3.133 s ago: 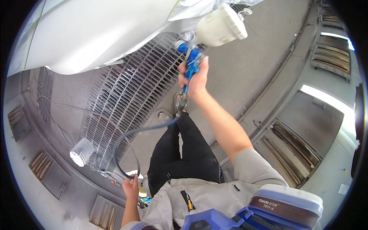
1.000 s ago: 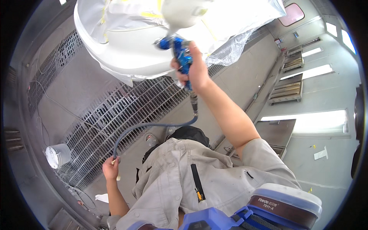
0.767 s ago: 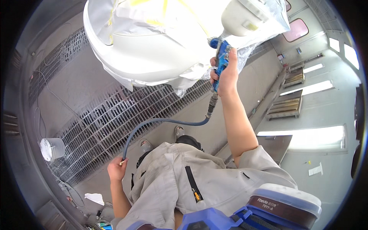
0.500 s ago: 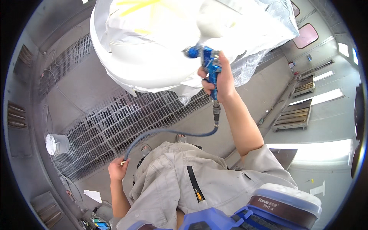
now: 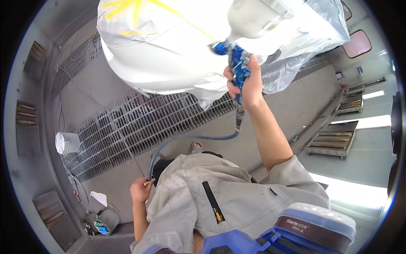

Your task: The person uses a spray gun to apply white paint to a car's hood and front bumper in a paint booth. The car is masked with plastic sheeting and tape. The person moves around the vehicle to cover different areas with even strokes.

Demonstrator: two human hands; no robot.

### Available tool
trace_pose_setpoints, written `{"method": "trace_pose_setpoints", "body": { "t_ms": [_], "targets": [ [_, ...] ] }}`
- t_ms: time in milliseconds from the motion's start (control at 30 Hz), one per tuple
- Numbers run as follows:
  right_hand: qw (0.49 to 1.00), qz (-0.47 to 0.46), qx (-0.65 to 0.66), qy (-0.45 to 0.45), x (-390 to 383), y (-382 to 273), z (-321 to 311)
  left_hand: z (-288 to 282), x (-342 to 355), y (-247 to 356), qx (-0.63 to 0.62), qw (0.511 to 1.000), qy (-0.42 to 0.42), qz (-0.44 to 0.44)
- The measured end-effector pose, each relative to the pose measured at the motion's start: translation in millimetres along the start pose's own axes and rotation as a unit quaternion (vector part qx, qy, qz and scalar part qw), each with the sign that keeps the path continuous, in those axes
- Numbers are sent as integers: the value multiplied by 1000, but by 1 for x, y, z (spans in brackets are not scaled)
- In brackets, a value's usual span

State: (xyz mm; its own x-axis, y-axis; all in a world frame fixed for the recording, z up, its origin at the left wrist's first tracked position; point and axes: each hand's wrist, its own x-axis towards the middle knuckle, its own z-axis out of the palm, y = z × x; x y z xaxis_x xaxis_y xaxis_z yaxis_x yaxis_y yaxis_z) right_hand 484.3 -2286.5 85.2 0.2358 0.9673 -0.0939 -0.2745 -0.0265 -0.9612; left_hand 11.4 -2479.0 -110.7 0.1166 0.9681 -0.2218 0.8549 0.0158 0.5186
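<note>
My right hand (image 5: 252,89) is wrapped around the grip of a blue spray gun (image 5: 240,63), with a translucent whitish paint cup (image 5: 253,19) on top. The gun is held up in front of a glossy white car body (image 5: 148,70), its nozzle toward the left. From the grip's lower end a blue-grey air hose (image 5: 194,137) curves down and left. Down by my left side, my left hand (image 5: 139,190) is closed on the hose, next to a small brass-coloured piece. Whether spray leaves the nozzle cannot be made out.
Masking film (image 5: 292,70) and yellow tape (image 5: 136,13) cover parts of the car. A metal floor grating (image 5: 122,122) runs below it. At the left stand a white bucket (image 5: 67,143) and a bin (image 5: 108,218) with rubbish. Slatted vents (image 5: 334,139) line the right wall.
The view has shifted, and the spray gun now sits slightly farther right in it, with more of its cup showing. My left hand, still on the hose, appears closer to my body.
</note>
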Motion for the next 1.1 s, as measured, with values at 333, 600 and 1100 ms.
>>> {"method": "trace_pose_setpoints", "body": {
  "t_ms": [333, 600, 1100],
  "targets": [
    [989, -88, -52, 105, 4, 17, -52, -14, -12, 30, 24, 1000, -1, 5],
    [999, 47, 20, -20, -15, 27, -101, -17, -1, 52, 57, 998, -39, 7],
    [986, 109, 117, -46, -17, 78, -111, -30, 2, 52, 56, 996, -56, -34]
  ]
}}
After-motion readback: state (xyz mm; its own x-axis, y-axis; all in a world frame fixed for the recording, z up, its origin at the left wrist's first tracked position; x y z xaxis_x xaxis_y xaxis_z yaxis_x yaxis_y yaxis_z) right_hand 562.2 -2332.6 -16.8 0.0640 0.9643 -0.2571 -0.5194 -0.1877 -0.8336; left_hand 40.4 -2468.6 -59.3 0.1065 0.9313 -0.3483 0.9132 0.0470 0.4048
